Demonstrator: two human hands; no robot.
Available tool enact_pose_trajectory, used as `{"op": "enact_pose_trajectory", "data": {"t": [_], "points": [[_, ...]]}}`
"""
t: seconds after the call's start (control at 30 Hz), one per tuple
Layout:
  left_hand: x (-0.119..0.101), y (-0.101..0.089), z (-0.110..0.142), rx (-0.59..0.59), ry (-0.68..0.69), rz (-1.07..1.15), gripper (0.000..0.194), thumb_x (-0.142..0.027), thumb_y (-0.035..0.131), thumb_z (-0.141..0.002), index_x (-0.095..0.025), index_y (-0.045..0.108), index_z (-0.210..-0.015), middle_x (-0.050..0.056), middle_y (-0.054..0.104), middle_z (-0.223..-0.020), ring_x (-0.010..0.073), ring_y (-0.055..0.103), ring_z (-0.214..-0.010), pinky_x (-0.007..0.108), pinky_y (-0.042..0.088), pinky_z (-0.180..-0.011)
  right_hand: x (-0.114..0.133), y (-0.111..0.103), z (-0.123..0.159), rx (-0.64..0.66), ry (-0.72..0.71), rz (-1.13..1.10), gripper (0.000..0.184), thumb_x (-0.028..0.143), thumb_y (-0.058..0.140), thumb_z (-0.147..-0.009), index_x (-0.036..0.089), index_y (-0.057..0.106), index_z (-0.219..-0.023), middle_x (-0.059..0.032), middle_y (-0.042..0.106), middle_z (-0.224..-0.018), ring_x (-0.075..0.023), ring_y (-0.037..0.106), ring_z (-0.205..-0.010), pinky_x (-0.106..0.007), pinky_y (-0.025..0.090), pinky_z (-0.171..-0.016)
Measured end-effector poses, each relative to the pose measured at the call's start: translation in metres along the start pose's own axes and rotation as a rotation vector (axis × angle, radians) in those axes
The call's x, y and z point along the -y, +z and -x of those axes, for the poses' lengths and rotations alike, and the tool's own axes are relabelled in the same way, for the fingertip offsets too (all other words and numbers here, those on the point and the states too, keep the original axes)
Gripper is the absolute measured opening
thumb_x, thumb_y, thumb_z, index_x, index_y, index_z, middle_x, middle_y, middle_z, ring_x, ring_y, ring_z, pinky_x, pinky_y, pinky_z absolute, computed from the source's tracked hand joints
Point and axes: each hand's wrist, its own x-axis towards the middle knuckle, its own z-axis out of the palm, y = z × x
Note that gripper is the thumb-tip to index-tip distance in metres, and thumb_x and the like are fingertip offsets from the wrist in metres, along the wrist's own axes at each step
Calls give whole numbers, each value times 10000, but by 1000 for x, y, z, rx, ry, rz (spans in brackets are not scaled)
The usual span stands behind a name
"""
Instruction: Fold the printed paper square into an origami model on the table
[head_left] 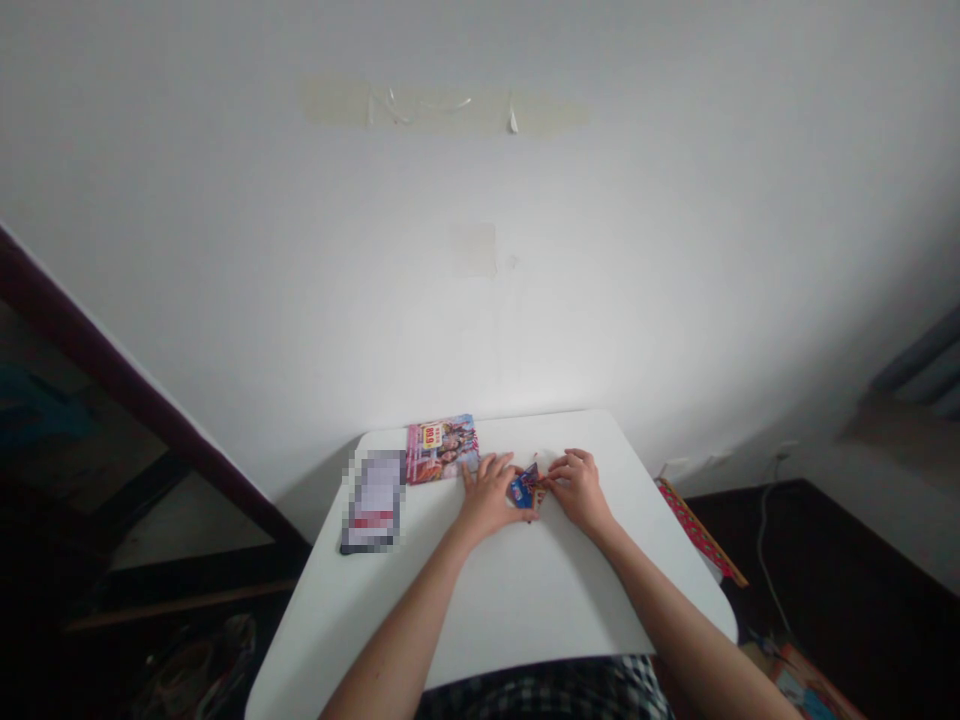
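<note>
A small folded piece of printed paper (520, 489), mostly blue with a lighter patterned part, lies on the white table (517, 600) between my hands. My left hand (491, 497) holds it down from the left, thumb at its near edge and fingers at its far side. From the right, my right hand (576, 488) pinches the raised edge of the paper between thumb and fingertips. The fingers hide part of the paper, so its full shape cannot be made out. A colourful printed flyer (439, 450) lies just beyond my left fingers.
At the table's left edge lies a dark-framed, phone-like object (375, 500), pixelated over. A white wall (480, 330) rises behind the table. Beyond the right edge hangs a red patterned thing (694, 528), with a pale cable (761, 540) further right. A dark frame (142, 370) leans at left.
</note>
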Motion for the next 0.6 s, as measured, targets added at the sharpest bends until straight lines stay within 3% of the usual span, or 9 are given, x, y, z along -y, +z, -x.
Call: {"op": "enact_pose_trajectory", "data": {"t": [0.27, 0.47, 0.6], "points": [[1, 7, 1, -82, 28, -2, 720, -693, 750, -635, -323, 615, -1238, 70, 486, -1510, 387, 345, -1407, 762, 85, -1149, -1, 1, -2, -25, -35, -58, 122, 241, 661, -866, 256, 772, -819, -77, 705, -971, -284, 474, -1147, -453, 408, -1001], [-6, 0, 0, -206, -2, 127, 275, -519, 700, -800, -317, 726, -984, 19, 629, -1363, 334, 428, -1364, 701, 172, -1157, -2, 1, -1, 5, -44, -86, 126, 220, 655, -862, 248, 763, -805, -83, 680, -981, -289, 467, -1152, -465, 415, -996], [-6, -2, -4, -338, 43, 223, 161, -338, 710, -819, -305, 750, -972, 25, 684, -1269, 278, 501, -1294, 586, 275, -1159, 0, 2, 1, 60, -104, -121, 102, 220, 675, -848, 254, 759, -801, -74, 673, -1001, -288, 467, -1153, -473, 418, -998]]}}
